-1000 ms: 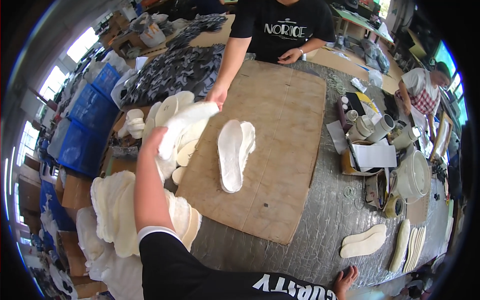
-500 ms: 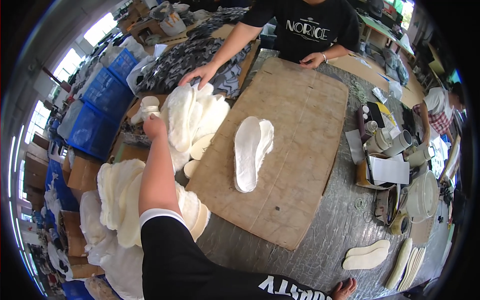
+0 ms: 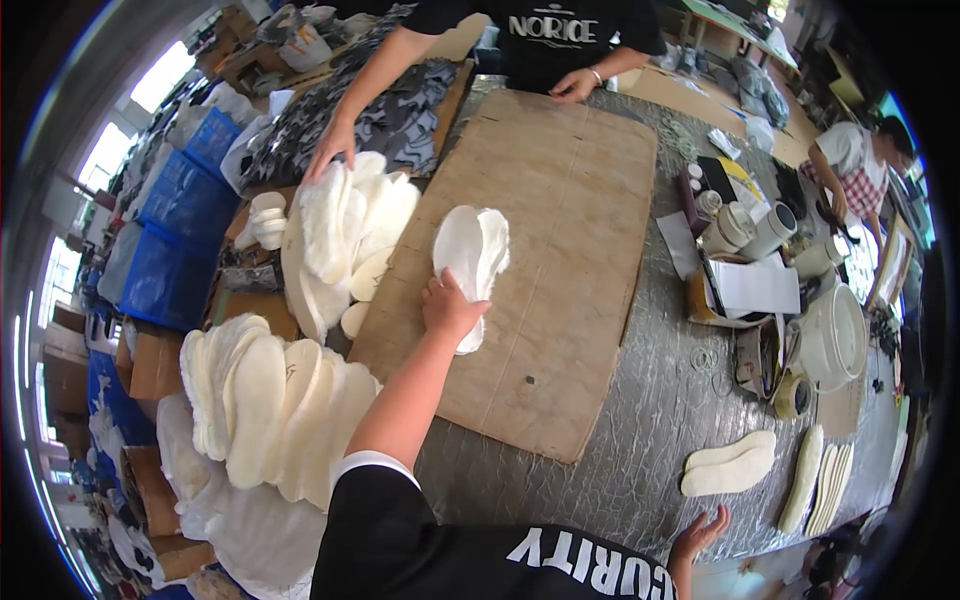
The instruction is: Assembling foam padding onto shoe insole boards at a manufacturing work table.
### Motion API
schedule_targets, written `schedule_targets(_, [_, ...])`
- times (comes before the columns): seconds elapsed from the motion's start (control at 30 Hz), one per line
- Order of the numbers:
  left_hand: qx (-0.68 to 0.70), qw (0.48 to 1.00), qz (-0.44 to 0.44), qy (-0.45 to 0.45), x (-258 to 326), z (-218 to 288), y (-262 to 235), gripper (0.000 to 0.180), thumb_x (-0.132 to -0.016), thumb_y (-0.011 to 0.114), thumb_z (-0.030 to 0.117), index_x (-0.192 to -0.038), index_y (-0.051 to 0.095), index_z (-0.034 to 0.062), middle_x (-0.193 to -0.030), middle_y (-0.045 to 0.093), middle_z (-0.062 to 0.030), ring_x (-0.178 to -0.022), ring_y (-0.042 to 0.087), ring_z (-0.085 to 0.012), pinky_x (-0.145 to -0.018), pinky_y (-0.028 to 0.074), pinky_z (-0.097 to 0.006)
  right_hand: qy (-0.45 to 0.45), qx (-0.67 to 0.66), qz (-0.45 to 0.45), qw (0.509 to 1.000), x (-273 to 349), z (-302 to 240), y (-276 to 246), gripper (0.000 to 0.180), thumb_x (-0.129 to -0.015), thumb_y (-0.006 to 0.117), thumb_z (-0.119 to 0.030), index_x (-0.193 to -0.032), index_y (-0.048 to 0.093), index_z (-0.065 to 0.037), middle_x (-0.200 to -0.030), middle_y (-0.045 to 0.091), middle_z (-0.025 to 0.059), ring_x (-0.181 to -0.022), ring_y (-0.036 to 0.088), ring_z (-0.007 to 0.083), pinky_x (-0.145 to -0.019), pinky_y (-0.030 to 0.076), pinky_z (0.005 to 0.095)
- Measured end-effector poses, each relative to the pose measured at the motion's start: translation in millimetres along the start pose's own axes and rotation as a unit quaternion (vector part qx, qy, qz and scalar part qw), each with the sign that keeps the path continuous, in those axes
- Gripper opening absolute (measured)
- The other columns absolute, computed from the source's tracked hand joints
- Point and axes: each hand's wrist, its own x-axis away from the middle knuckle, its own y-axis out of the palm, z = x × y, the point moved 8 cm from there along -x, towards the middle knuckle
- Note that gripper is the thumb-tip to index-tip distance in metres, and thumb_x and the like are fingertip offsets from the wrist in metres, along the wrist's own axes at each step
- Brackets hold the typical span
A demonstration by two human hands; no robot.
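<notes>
Two white fleecy insoles (image 3: pixel 462 238) lie overlapped on the brown board (image 3: pixel 560 250), toes pointing away from me. My left hand (image 3: pixel 455 308) is over their lower half, its fingers along the left side and the thumb across the right, gripping them. Part of the insoles is hidden under it. Low at the right, my right hand (image 3: pixel 700 535) hangs by the table's near edge, fingers apart and holding nothing. Just beyond it lies a pair of cream insoles (image 3: pixel 730 463).
A large row of fleecy insoles (image 3: pixel 270 400) stands left of my arm. Across the table, a person's hand (image 3: pixel 332 145) touches another insole pile (image 3: pixel 375 215). Blue crates (image 3: pixel 175 255) line the left. Pots, a tape roll (image 3: pixel 793 397) and a white bucket (image 3: pixel 832 335) crowd the right.
My left hand has left the small white roll at the left and come right onto the insoles on the board. My right hand has lifted slightly, fingers spread. The whole view has shifted.
</notes>
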Motion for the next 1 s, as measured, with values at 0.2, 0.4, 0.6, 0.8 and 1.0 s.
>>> schedule_targets(0.2, [0.246, 0.967, 0.065, 0.031, -5, -35, -6, 0.082, -0.071, 0.069, 0.017, -0.141, 0.030, -0.0043, -0.126, 0.053, -0.0281, -0.114, 0.055, -0.0358, -0.097, 0.044, -0.042, -0.094, -0.145, 0.003, 0.985, -38, -107, -1, 0.038, -0.088, 0.054, -0.006, -0.124, 0.047, 0.001, -0.130, 0.046, 0.0231, -0.122, 0.044, 0.0389, -0.106, 0.032, 0.0477])
schedule_targets(0.4, [0.601, 0.793, -0.056, -0.080, 37, -25, -21, 0.076, -0.079, 0.063, 0.007, -0.145, 0.026, -0.0030, -0.129, 0.054, -0.0183, -0.113, 0.055, -0.0262, -0.090, 0.046, -0.037, -0.195, -0.334, -0.361, 0.848, -47, -281, 77, 0.028, -0.082, 0.065, -0.005, -0.108, 0.057, -0.001, -0.106, 0.061, 0.0162, -0.101, 0.059, 0.0323, -0.091, 0.046, 0.0391])
schedule_targets(0.6, [0.554, 0.819, -0.095, -0.118, 87, -16, 17, 0.071, -0.087, 0.070, 0.017, -0.142, 0.030, -0.0036, -0.115, 0.059, -0.0126, -0.090, 0.057, -0.0166, -0.067, 0.046, -0.029, -0.014, -0.337, -0.510, 0.791, -13, -387, 178, 0.040, -0.092, 0.057, -0.014, -0.127, 0.050, 0.005, -0.108, 0.063, 0.0201, -0.095, 0.066, 0.0255, -0.082, 0.053, 0.0349])
schedule_targets(0.8, [0.156, 0.957, 0.113, 0.216, 144, 29, -14, 0.059, -0.071, 0.081, 0.014, -0.120, 0.050, 0.0001, -0.122, 0.051, -0.0179, -0.110, 0.050, -0.0321, -0.089, 0.046, -0.041, 0.233, -0.423, -0.566, 0.669, 3, -381, 239, 0.035, -0.096, 0.051, -0.011, -0.128, 0.050, 0.003, -0.104, 0.063, 0.0126, -0.085, 0.065, 0.0215, -0.072, 0.053, 0.0324])
schedule_targets(1.0, [0.066, 0.964, 0.031, 0.256, 150, 22, 6, 0.050, -0.064, 0.083, 0.009, -0.106, 0.057, 0.0020, -0.123, 0.049, -0.0172, -0.114, 0.045, -0.0382, -0.094, 0.043, -0.045, 0.277, -0.506, -0.625, 0.526, 18, -407, 227, 0.037, -0.095, 0.050, -0.012, -0.129, 0.048, 0.003, -0.094, 0.061, 0.0091, -0.071, 0.056, 0.0144, -0.064, 0.048, 0.0275])
